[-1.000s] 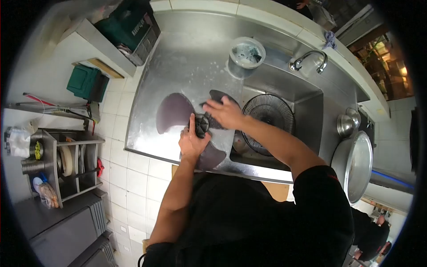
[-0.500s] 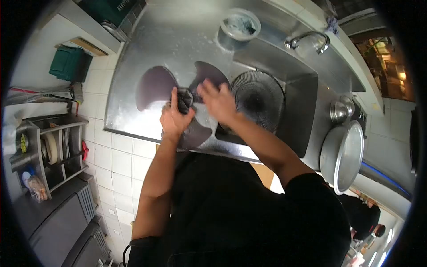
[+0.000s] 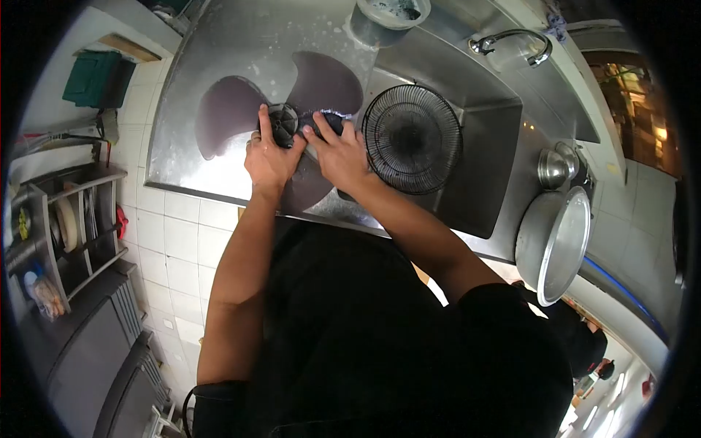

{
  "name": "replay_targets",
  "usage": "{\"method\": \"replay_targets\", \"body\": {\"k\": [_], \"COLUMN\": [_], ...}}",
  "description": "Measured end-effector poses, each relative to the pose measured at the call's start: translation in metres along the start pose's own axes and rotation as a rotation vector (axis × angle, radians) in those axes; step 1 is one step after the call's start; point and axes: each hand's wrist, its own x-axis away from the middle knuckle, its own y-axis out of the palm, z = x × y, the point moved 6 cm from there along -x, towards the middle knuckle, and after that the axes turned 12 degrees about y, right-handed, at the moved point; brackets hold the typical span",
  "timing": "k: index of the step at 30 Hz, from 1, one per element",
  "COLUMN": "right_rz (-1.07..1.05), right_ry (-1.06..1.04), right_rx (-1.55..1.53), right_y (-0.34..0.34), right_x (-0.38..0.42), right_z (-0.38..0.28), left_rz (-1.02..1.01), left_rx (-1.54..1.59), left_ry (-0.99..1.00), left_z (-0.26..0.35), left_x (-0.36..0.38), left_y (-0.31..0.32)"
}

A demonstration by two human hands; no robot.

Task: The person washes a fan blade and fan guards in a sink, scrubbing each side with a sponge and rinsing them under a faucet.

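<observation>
A purplish three-bladed fan blade (image 3: pixel 230 113) lies on the steel counter, wet and shiny. My left hand (image 3: pixel 272 162) grips its dark round hub, index finger stretched along one side and thumb on the other. In my right hand (image 3: pixel 342 155) is a dark pad (image 3: pixel 332 124) with white foam along its edge, pressed against a blade close to the hub. The fingers partly cover the pad. To the right, a black round fan grille (image 3: pixel 412 139) leans in the sink, near my right wrist.
A plastic tub (image 3: pixel 380 25) with suds and something dark stands behind the sink (image 3: pixel 482 168). A curved faucet (image 3: pixel 511 44) rises at the back. Metal bowls (image 3: pixel 553 168) and a large metal basin (image 3: pixel 551 244) are at the right. Another person (image 3: pixel 580 339) is at the far right.
My right hand has come down from above the blade and now presses the foamy pad beside the hub. My left hand stays at the hub. The whole view has shifted.
</observation>
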Motion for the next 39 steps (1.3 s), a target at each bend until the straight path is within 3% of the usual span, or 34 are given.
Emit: {"method": "replay_targets", "body": {"k": [2, 4, 6, 8, 9, 10, 12, 13, 16, 18, 21, 22, 25, 26, 28, 29, 31, 34, 35, 39], "right_rz": [0.002, 0.072, 0.081, 0.073, 0.038, 0.039, 0.072, 0.074, 0.076, 0.178, 0.120, 0.132, 0.023, 0.026, 0.053, 0.061, -0.124, -0.066, -0.147, -0.244], "right_ry": [-0.035, 0.210, 0.245, -0.181, -0.012, -0.016, 0.529, 0.216, 0.110, 0.208, -0.014, -0.019, 0.290, 0.286, -0.037, -0.047, 0.066, -0.100, -0.072, 0.153], "right_rx": [0.024, 0.138, 0.042, -0.071, -0.023, -0.018, -0.005, 0.169, 0.039, 0.125, 0.049, 0.055, 0.097, 0.095, 0.080, 0.083, 0.357, 0.160, -0.011, 0.137], "right_y": [0.003, 0.002, 0.007, 0.004, 0.005, 0.005, 0.006, 0.013, 0.009, 0.009, 0.005, 0.003, 0.002, 0.002, 0.001, 0.001, 0.017, 0.033, 0.003, 0.040], "right_x": [-0.001, -0.009, -0.008, -0.015, -0.031, -0.043, -0.054, -0.050, -0.028, -0.048, -0.040, -0.051, -0.090, -0.085, -0.063, -0.079, -0.103, -0.102, -0.095, -0.150], "right_z": [0.017, 0.056, 0.068, 0.023, 0.030, 0.033, 0.068, 0.048, 0.035, 0.059, 0.037, 0.042, 0.085, 0.077, 0.037, 0.045, 0.071, 0.055, 0.033, 0.079], "left_rz": [-0.002, 0.002, 0.008, 0.019, -0.019, -0.051, -0.059, -0.010, 0.041, 0.003, -0.015, -0.032, -0.036, -0.002, -0.029, -0.043, -0.038, -0.008, -0.002, 0.030], "left_rx": [0.003, -0.018, -0.049, -0.076, -0.082, -0.085, -0.086, -0.071, -0.055, -0.061, -0.044, -0.055, -0.059, -0.057, -0.060, -0.061, -0.047, -0.048, -0.057, -0.050], "left_ry": [0.012, 0.017, 0.020, 0.037, 0.004, -0.037, -0.039, 0.014, 0.039, -0.008, 0.015, -0.004, -0.007, 0.017, 0.010, -0.006, 0.005, 0.009, 0.009, 0.026], "left_z": [-0.003, -0.004, -0.004, 0.001, 0.000, -0.003, -0.008, -0.010, -0.004, -0.005, -0.003, -0.003, -0.005, -0.005, -0.006, -0.005, -0.004, -0.003, -0.001, -0.001], "left_x": [0.002, 0.000, -0.003, -0.005, -0.002, 0.000, 0.005, 0.006, -0.005, -0.001, 0.000, -0.002, 0.002, -0.001, 0.002, -0.001, 0.001, -0.001, -0.001, -0.001], "left_y": [0.002, 0.003, 0.004, 0.004, 0.004, 0.006, 0.009, 0.010, 0.007, 0.007, 0.005, 0.004, 0.008, 0.007, 0.007, 0.007, 0.006, 0.002, 0.003, 0.002]}}
